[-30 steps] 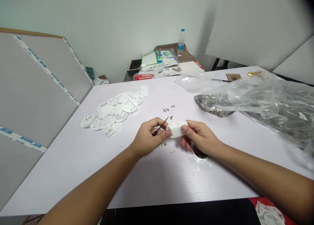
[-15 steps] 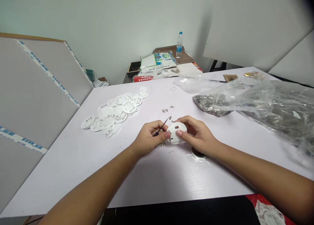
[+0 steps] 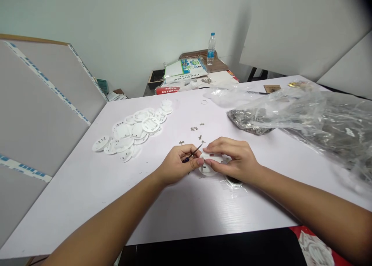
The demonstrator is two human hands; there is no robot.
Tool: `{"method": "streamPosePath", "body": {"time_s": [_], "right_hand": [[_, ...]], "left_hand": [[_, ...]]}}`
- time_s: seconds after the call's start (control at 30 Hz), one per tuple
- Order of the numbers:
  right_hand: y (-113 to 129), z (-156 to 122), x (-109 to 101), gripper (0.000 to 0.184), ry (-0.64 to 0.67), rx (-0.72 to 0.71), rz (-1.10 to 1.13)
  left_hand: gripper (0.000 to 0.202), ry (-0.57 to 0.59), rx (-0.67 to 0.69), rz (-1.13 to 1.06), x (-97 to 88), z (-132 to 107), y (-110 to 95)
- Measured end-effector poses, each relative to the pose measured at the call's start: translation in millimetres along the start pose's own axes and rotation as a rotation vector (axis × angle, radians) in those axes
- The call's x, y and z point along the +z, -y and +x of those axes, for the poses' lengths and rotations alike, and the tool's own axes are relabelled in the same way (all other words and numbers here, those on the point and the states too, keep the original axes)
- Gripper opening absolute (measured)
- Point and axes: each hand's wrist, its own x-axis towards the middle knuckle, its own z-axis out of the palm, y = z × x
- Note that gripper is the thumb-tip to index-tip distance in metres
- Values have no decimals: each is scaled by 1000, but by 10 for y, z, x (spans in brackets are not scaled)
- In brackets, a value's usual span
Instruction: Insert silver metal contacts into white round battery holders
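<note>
The left hand (image 3: 177, 166) is closed in a pinch around a slim screwdriver (image 3: 194, 151), its dark handle tucked in the fingers and its thin metal shaft angled up and away. The right hand (image 3: 235, 160) curls over a round white plastic disc (image 3: 207, 171), gripping it between fingers and thumb. The disc sits between both hands, just beside the left fingertips, with small rectangular slots in its face; the screwdriver tip seems to be just clear of it, though the fingers make that hard to judge. Under the right hand lies a dark ring wrapped in clear film (image 3: 234, 181). Tiny metal clips (image 3: 196, 128) are scattered ahead on the white corrugated plastic tabletop (image 3: 87, 208). Farther left lies a loose heap of matching white discs (image 3: 133, 128), and farther right a crinkled clear plastic bag (image 3: 328, 122) holds shiny metal parts.
</note>
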Motion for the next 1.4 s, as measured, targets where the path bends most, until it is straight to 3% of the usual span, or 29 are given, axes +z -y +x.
{"method": "streamPosePath", "body": {"time_s": [0.47, 0.73, 0.9, 1.03, 1.17, 1.4], "right_hand": [[-28, 4, -30, 21, 43, 46, 90], [26, 28, -25, 14, 51, 161, 122], [0, 22, -43, 23, 115, 217, 158], [-23, -5, -43, 39, 170, 384, 186], [-7, -15, -31, 42, 212, 506, 231], [68, 7, -46, 43, 240, 484, 284]], "left_hand": [[33, 33, -24, -31, -8, 4, 28], [33, 25, -13, -1, -2, 2, 22], [33, 12, -25, -43, -1, -5, 8], [30, -10, -34, -94, -15, -10, -11], [28, -24, -41, -105, -27, -12, -16], [30, -4, -64, -142, -55, -11, 45]]}}
